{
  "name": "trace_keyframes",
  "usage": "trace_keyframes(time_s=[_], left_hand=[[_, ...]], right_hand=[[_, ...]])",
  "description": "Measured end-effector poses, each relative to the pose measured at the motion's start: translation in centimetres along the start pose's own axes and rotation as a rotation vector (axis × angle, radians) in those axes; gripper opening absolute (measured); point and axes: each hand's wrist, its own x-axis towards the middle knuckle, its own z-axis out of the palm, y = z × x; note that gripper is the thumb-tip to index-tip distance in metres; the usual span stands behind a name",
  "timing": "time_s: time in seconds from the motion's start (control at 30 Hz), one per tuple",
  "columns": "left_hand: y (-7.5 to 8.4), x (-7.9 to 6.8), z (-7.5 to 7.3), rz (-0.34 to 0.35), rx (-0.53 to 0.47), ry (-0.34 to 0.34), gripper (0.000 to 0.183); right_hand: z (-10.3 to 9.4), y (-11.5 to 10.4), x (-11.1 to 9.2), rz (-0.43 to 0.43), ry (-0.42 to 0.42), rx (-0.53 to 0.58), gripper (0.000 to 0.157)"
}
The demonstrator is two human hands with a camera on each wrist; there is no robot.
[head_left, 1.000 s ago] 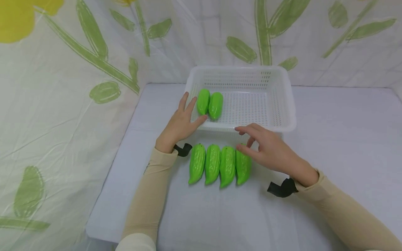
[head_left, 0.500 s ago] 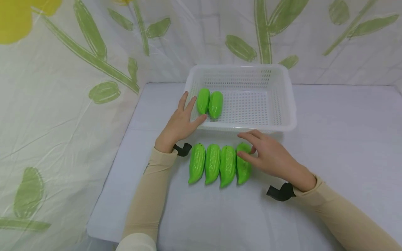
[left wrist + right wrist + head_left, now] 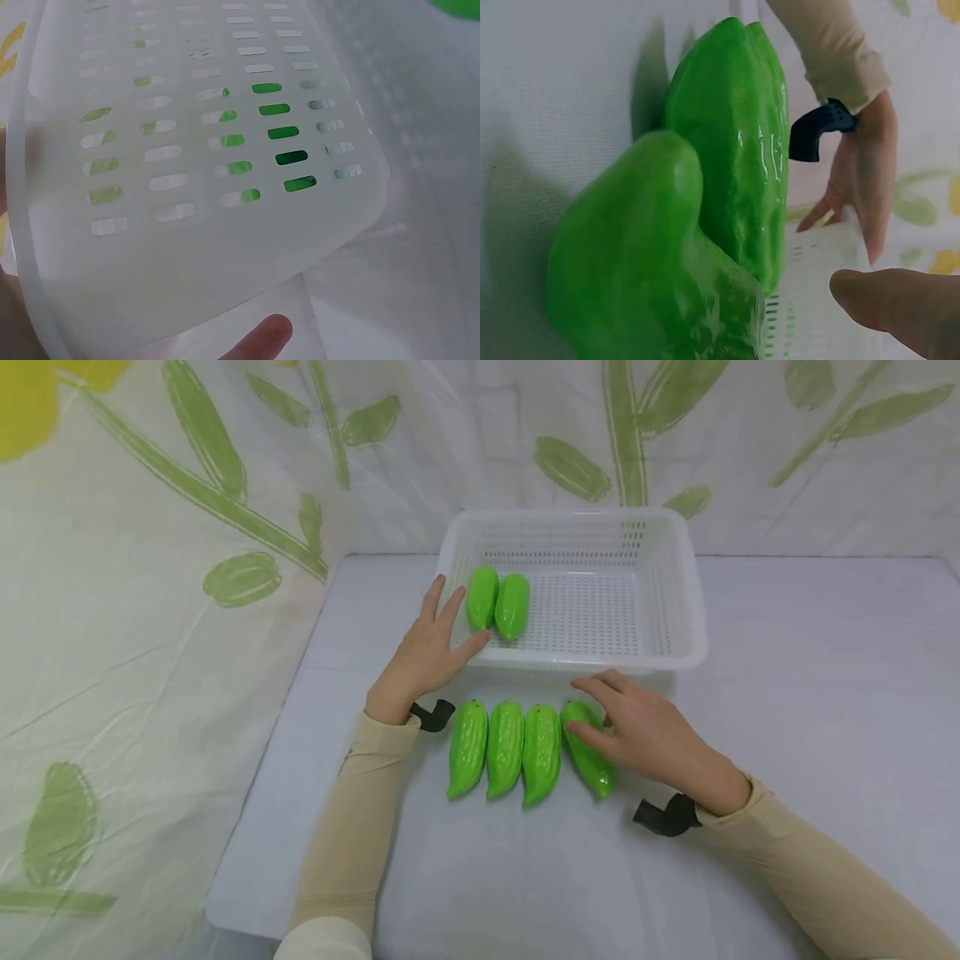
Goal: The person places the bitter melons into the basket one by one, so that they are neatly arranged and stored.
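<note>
A row of ridged, glossy green bitter melons [image 3: 468, 749] lies on the table in front of a white basket. The rightmost melon [image 3: 588, 760] slants, its pointed end toward the right. My right hand [image 3: 645, 727] is over this melon's upper part, fingers bent; its thumb [image 3: 892, 304] shows apart from the melon in the right wrist view, and other fingertips are hidden. My left hand [image 3: 420, 656], fingers spread, is at the left front corner of the basket [image 3: 585, 660]. Two more melons [image 3: 513, 607] lie side by side inside the basket's left part.
The table [image 3: 810, 710] has a white cover; its left edge runs beside my left arm. Behind stands a pale curtain [image 3: 480, 460] with a leaf print. Black straps [image 3: 667, 816] stick out from both wrists.
The rightmost bitter melon has turned, its pointed end swinging right, away from its neighbour. My right hand moved slightly back from the basket. My left hand has kept its place at the basket.
</note>
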Motion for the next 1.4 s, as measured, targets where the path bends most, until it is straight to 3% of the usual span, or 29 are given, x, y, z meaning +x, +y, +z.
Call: trace_keyframes(time_s=[0.27,0.9,1.4], left_hand=[[0.0,0.1,0.0,0.009,0.001,0.004,0.087],[0.0,0.1,0.0,0.003,-0.007,0.007,0.087],[-0.2,0.0,0.1,0.011,-0.001,0.009,0.087]], right_hand=[[0.1,0.1,-0.1,-0.002,-0.022,-0.019,0.061],[0.2,0.2,-0.2,0.043,-0.2,0.057,0.066],[1.4,0.7,0.0,0.061,-0.189,0.139,0.063]])
